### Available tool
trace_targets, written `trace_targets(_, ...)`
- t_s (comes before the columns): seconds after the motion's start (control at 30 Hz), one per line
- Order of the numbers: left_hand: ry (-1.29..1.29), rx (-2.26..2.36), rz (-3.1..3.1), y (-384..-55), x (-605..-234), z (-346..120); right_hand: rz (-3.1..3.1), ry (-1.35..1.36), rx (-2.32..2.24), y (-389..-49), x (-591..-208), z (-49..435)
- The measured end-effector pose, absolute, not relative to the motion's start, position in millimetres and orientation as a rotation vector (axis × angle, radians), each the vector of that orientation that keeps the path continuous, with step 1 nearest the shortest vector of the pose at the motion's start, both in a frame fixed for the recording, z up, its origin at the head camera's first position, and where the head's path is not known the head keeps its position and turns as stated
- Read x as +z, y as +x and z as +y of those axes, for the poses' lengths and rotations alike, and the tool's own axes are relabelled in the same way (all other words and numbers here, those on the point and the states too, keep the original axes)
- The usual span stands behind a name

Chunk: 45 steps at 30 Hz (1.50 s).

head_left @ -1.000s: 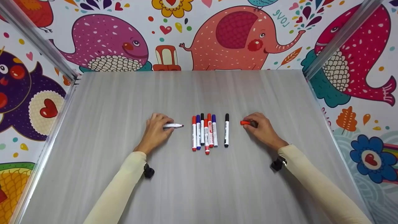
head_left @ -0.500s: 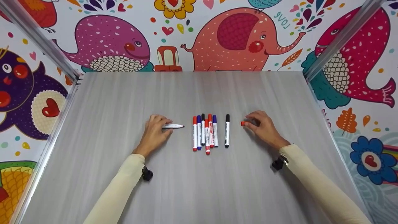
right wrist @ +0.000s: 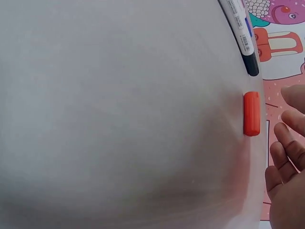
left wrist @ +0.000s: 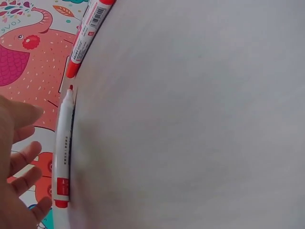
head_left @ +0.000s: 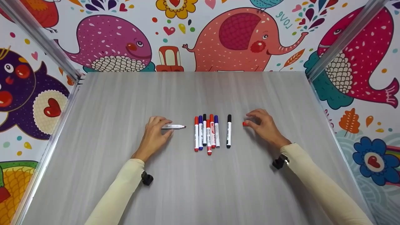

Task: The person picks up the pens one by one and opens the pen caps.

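Left hand (head_left: 155, 132): thumb and fingers well parted, gripping nothing, near uncapped red marker (head_left: 174, 127) lying left of six-marker cluster (head_left: 209, 132), nib toward it | Right hand (head_left: 265, 125): fingers loosely spread, gripping nothing, near red marker cap (head_left: 245, 124) right of cluster | Black-capped marker (head_left: 229, 131): just right of cluster

Marker cluster (head_left: 209, 134) obstructs centre; narrow lane separates it from lone black marker (head_left: 229, 131). Uncapped marker (head_left: 173, 126) (tip facing cluster) partly blocks left approach. Passage available across near tabletop (head_left: 203, 187), between sleeves (head_left: 117, 190).
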<state>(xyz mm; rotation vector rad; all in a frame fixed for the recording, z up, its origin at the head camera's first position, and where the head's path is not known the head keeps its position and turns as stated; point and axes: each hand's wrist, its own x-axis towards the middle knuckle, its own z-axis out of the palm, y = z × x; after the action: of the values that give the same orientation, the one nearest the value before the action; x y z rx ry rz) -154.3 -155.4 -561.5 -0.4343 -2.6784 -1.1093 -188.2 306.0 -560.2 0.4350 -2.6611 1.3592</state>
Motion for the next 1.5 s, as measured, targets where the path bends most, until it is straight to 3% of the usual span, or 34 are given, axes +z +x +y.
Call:
trace_targets(1.0,-0.639,-1.245,-2.61,-108,-547,-116,-2.618,0.701,1.314,-189,-543,267)
trace_targets(1.5,-0.537,-1.349,-2.645,-89,-558,-105,-2.679,0.801,1.28,-193,-542,239)
